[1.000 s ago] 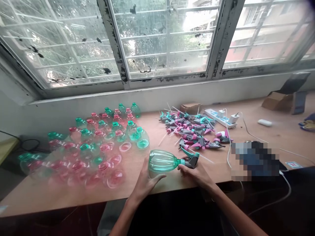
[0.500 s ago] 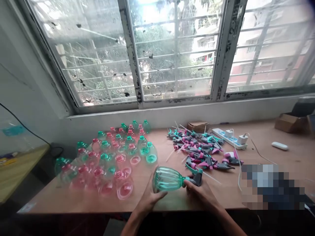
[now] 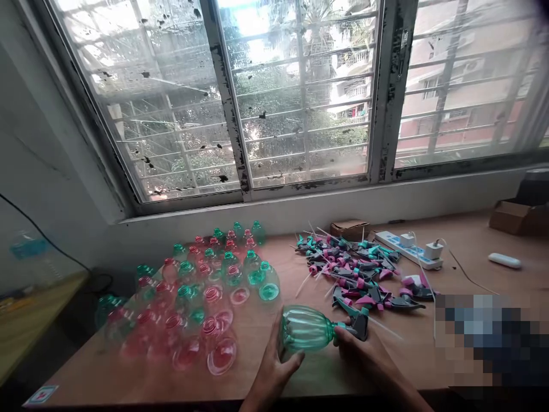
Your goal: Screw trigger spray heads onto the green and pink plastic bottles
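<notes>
Head view: green bottle (image 3: pixel 306 328) crosswise, neck (image 3: pixel 330 330) pointing right

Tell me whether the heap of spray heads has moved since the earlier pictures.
No. The camera's view has shifted, but the heap of spray heads keeps its place beside the power strip.

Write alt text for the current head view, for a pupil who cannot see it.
A left hand cups the base of a clear green bottle held sideways, while the right hand holds the spray head at its neck. On the table by a window, pink and green bottles stand to the left and loose spray heads lie piled beyond the hands.
</notes>
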`<action>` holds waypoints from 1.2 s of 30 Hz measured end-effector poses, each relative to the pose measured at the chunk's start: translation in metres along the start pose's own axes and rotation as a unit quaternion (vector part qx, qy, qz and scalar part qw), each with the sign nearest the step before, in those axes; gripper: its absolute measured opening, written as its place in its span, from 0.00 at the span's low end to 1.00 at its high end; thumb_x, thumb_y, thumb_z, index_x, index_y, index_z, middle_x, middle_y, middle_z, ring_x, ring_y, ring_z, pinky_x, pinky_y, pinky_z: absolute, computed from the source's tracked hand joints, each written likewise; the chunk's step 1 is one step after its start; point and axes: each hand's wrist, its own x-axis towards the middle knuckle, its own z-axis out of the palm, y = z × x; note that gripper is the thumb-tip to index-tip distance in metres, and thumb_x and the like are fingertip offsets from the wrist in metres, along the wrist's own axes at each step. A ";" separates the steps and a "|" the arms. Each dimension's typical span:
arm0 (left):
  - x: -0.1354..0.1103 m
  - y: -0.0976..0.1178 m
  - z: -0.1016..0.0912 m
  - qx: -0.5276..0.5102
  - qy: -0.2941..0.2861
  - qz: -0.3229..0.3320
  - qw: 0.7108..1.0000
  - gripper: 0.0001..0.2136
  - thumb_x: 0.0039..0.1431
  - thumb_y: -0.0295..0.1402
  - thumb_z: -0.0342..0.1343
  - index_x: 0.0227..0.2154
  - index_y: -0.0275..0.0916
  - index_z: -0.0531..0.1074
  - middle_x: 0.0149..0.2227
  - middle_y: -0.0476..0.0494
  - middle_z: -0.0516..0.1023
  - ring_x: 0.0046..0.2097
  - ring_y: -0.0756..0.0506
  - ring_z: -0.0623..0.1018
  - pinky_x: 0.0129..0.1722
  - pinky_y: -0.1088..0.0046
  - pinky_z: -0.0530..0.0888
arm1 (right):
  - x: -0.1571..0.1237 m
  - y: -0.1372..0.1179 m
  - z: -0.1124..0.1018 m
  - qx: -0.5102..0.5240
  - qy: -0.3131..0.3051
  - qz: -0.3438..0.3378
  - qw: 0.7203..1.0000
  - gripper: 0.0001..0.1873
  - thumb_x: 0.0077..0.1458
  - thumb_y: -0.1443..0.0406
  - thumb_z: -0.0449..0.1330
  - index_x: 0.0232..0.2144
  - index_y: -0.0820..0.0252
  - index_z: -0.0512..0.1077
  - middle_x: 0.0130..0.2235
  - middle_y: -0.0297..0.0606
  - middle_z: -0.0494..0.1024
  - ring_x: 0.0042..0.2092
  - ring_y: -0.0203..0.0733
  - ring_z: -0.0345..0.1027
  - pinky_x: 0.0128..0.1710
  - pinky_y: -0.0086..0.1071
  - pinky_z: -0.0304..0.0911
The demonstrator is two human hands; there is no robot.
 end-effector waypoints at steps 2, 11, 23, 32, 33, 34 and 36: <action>-0.001 -0.005 -0.001 -0.013 -0.012 0.009 1.000 0.42 0.52 0.40 0.64 0.68 0.47 0.50 0.68 0.41 0.60 0.68 0.36 0.60 0.68 0.53 0.54 | 0.001 0.004 0.000 0.041 0.015 0.003 0.999 0.21 0.45 0.48 0.69 0.29 0.57 0.72 0.20 0.32 0.77 0.21 0.40 0.67 0.22 0.32 0.59; 0.000 0.008 0.000 0.033 0.058 0.004 0.998 0.37 0.53 0.48 0.63 0.63 0.41 0.60 0.65 0.37 0.65 0.68 0.31 0.58 0.67 0.50 0.55 | -0.003 0.002 0.004 -0.030 -0.012 -0.034 0.999 0.22 0.43 0.47 0.70 0.31 0.58 0.74 0.18 0.33 0.76 0.23 0.46 0.70 0.27 0.37 0.62; -0.004 -0.008 -0.003 -0.005 0.001 0.000 1.000 0.47 0.48 0.40 0.70 0.68 0.45 0.50 0.65 0.37 0.65 0.67 0.32 0.61 0.67 0.52 0.53 | 0.002 0.006 -0.003 0.024 -0.057 -0.006 0.998 0.23 0.44 0.49 0.71 0.33 0.58 0.71 0.20 0.31 0.76 0.23 0.42 0.69 0.27 0.34 0.61; -0.003 -0.019 -0.007 0.009 0.007 -0.001 1.000 0.46 0.48 0.31 0.69 0.67 0.48 0.51 0.69 0.42 0.56 0.70 0.35 0.53 0.69 0.56 0.48 | 0.003 0.010 -0.003 0.031 -0.027 0.009 0.999 0.24 0.46 0.46 0.68 0.32 0.58 0.68 0.21 0.32 0.77 0.20 0.40 0.68 0.21 0.32 0.58; -0.004 -0.019 -0.007 0.018 0.008 -0.004 1.000 0.47 0.48 0.31 0.69 0.68 0.47 0.50 0.70 0.42 0.56 0.71 0.35 0.52 0.69 0.55 0.47 | 0.003 0.010 -0.002 0.032 -0.025 0.010 0.999 0.24 0.45 0.46 0.68 0.31 0.57 0.68 0.21 0.32 0.77 0.19 0.39 0.68 0.20 0.32 0.58; -0.004 -0.019 -0.007 0.024 0.007 -0.007 1.000 0.47 0.48 0.33 0.69 0.68 0.45 0.49 0.70 0.40 0.56 0.71 0.35 0.52 0.69 0.55 0.47 | 0.003 0.011 -0.002 0.028 -0.026 0.007 0.999 0.24 0.45 0.46 0.68 0.31 0.58 0.68 0.22 0.32 0.77 0.19 0.39 0.68 0.20 0.31 0.58; -0.004 -0.015 -0.007 0.019 0.003 -0.013 1.000 0.45 0.50 0.37 0.68 0.67 0.43 0.51 0.68 0.38 0.59 0.70 0.33 0.54 0.69 0.53 0.50 | 0.002 0.011 -0.001 0.025 -0.035 -0.002 0.999 0.24 0.45 0.47 0.69 0.31 0.58 0.69 0.21 0.31 0.76 0.20 0.39 0.68 0.22 0.32 0.60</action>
